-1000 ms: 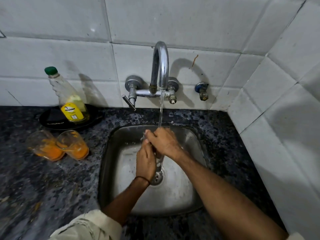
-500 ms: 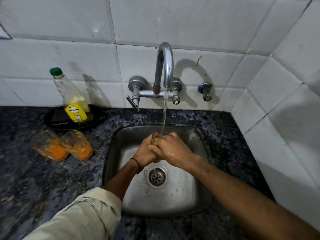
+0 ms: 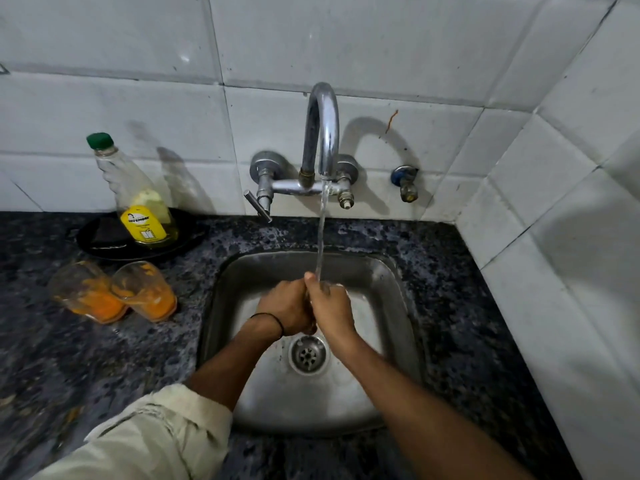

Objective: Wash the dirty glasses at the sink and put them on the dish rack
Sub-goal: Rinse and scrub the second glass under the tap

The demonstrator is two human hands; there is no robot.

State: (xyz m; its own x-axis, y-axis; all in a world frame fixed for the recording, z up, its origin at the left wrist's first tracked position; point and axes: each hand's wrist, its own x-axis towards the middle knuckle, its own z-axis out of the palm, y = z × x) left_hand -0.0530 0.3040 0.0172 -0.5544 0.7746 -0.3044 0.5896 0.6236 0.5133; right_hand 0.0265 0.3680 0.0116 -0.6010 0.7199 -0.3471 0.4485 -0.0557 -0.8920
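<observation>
Two dirty glasses smeared with orange residue, one (image 3: pixel 88 294) to the left of the other (image 3: pixel 147 292), stand on the dark counter left of the steel sink (image 3: pixel 391 306). Over the basin, my left hand (image 3: pixel 285 308) and my right hand (image 3: pixel 332 310) are pressed together with curled fingers under the running water. They grip what looks like a clear glass (image 3: pixel 334 287). Only a pale bit of its rim shows by the stream; the rest is hidden between my palms.
The tap (image 3: pixel 322 133) runs into the sink above the drain (image 3: pixel 307 355). A dish-soap bottle (image 3: pixel 145 209) with a green cap stands on a black plate (image 3: pixel 104 244) at the back left. Tiled walls close the back and the right side.
My hands have shifted from right hand over left to side by side, and turned under the stream. The view has moved slightly. The glasses on the counter have not moved.
</observation>
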